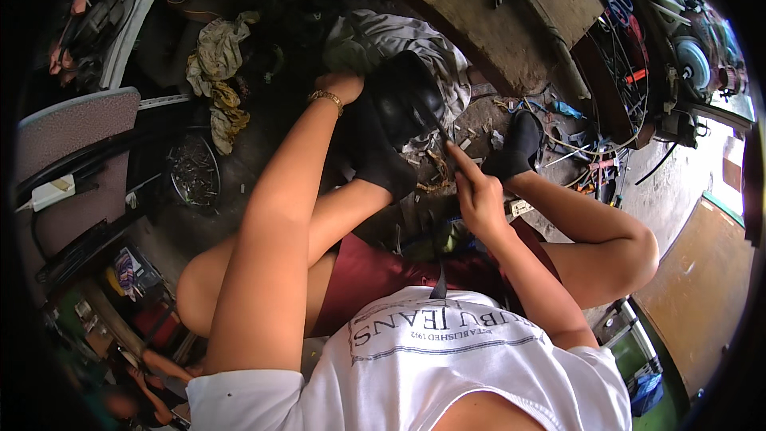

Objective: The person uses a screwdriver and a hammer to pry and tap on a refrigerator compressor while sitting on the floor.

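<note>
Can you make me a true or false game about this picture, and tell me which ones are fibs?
1. The hammer lies on the wooden board. True.
2. The gold wristband is on the right wrist. False: it is on the left wrist.
3. The right hand holds a thin dark tool. True.
4. The left hand grips blue scissors. False: it is near the shiny black piece.
5. The shorts are dark red. True.
</note>
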A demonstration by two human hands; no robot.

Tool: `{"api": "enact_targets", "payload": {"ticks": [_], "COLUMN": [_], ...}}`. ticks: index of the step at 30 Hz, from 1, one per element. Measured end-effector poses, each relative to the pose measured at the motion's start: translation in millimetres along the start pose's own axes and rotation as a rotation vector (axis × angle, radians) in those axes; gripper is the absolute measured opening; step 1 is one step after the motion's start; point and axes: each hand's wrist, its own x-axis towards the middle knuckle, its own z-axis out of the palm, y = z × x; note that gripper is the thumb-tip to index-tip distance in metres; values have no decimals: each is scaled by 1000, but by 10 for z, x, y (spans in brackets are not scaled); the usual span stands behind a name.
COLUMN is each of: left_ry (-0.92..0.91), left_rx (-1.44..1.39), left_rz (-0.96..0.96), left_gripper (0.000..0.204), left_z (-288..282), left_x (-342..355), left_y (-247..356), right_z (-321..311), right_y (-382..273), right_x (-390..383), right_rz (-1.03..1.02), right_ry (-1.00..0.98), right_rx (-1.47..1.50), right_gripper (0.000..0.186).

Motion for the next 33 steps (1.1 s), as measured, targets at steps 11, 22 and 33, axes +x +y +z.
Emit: {"api": "enact_targets", "payload": {"ticks": [11, 22, 33], "left_ry": [11, 122, 95], "left_rx": [12, -17, 15], "left_rz": [-8, -12, -14], "left_gripper": [51, 49, 51], "left_z": [-80, 49, -29], "left_x": [-38, -12, 75], "left_y": [-13, -40, -32], "right_z": [-78, 25, 115], "right_y": [-35, -74, 9], "right_x": [-75, 169, 361], "right_rz": [-28, 60, -93], "right_ry": [4, -5, 87], "right_rx": [8, -1, -54], "right_gripper": [44, 45, 47]}}
